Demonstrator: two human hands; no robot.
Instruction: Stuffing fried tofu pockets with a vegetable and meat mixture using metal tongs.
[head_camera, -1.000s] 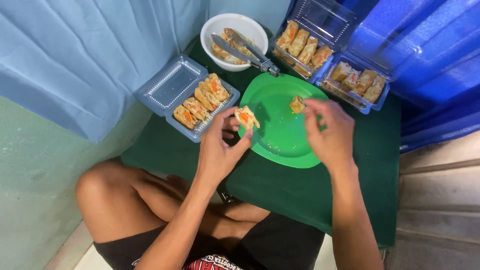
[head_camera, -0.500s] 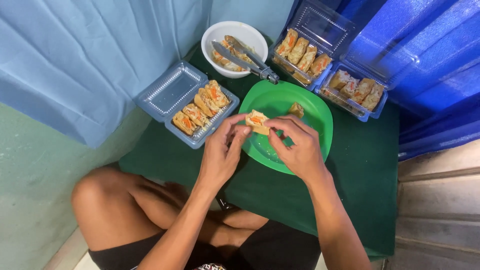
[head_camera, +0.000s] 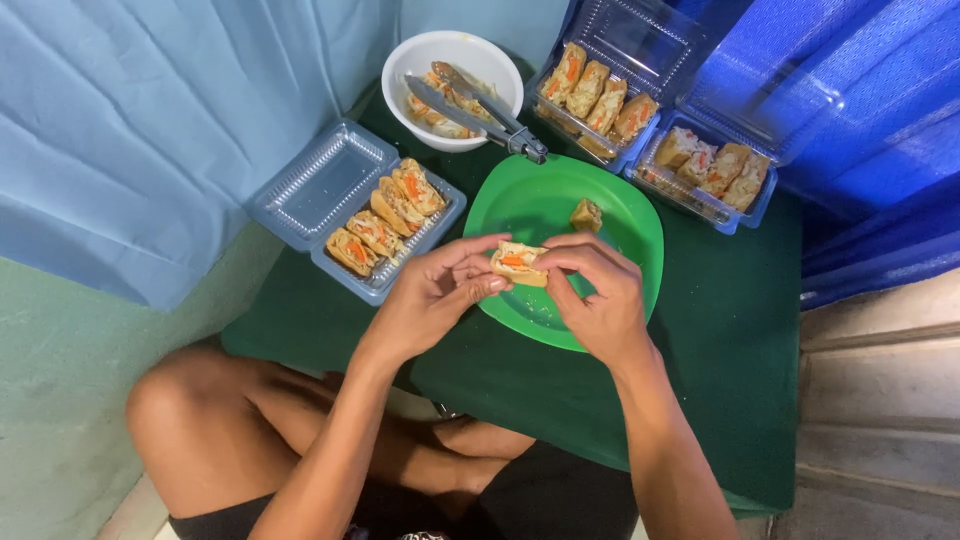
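A stuffed tofu piece (head_camera: 517, 263) with orange and white filling is pinched between both hands above the near part of a green plate (head_camera: 620, 215). My left hand (head_camera: 432, 295) grips its left end, my right hand (head_camera: 596, 291) its right end. One small fried piece (head_camera: 585, 214) lies on the plate farther back. To the left, an open clear plastic box (head_camera: 340, 180) holds several stuffed pieces (head_camera: 390, 210).
A white bowl (head_camera: 455, 50) with food and metal tongs (head_camera: 480, 110) stands behind the plate. Two more clear boxes of stuffed pieces (head_camera: 600, 100) (head_camera: 712, 168) sit at the back right. All rest on a low green table (head_camera: 720, 350). Blue cloth (head_camera: 150, 130) hangs at left.
My right hand left the small piece on the plate and came to the piece in my left hand. Both hands now hold it together, nearer to me.
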